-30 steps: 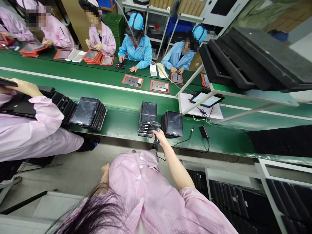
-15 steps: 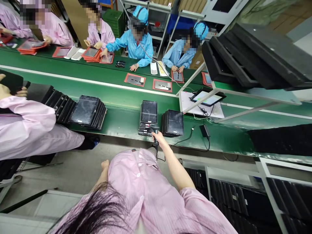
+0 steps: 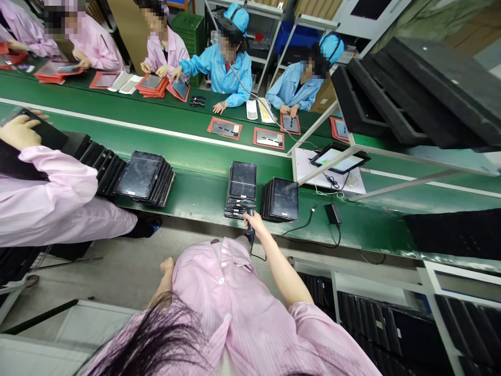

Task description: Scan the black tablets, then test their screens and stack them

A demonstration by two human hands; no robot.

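My right hand is wrapped round the handle of a black barcode scanner, its cable hanging below. The scanner's head is at the near edge of a stack of black tablet-like screens on the green bench. Just right of it stands a second stack of such screens, close to my hand. Down at my left side, by the hip, is my left hand, apart from the bench; its fingers are largely hidden.
Another stack of screens stands left on the green bench. A person in pink handles a black panel there. A lit tablet is on a white stand at right, under a rack of black trays. Co-workers sit across.
The view has shifted slightly. At left, the person in pink has moved a hand across the black panel. A co-worker in blue has tilted up a red-bordered piece. My hands stay much the same.
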